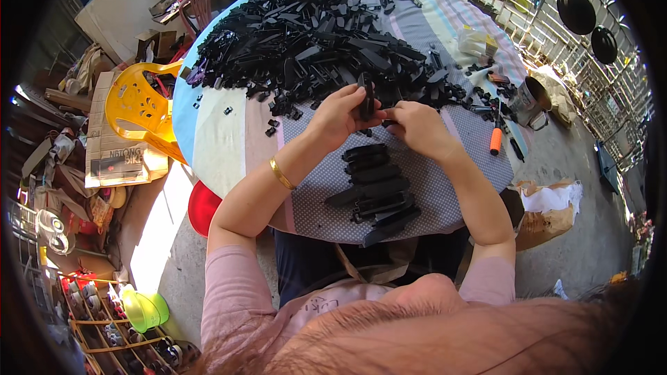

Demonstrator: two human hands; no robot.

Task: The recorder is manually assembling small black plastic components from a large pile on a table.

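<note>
My left hand (335, 117) grips a long black plastic piece (365, 96) and holds it upright above the round cloth-covered table (215, 139). My right hand (415, 126) is beside it, fingertips pinched on a small black part (389, 123) close to the long piece. A gold bangle (281, 173) circles my left wrist. Directly below my hands lies a row of several finished-looking black pieces (375, 191) stacked side by side. Behind my hands spreads a big heap of loose black plastic parts (313, 35).
An orange-handled tool (495, 137) and a metal cup (531, 101) sit at the table's right. A yellow plastic chair (142, 107) and cardboard boxes (114, 146) stand left, a red stool (203, 205) below. A metal grille (556, 21) runs along the right.
</note>
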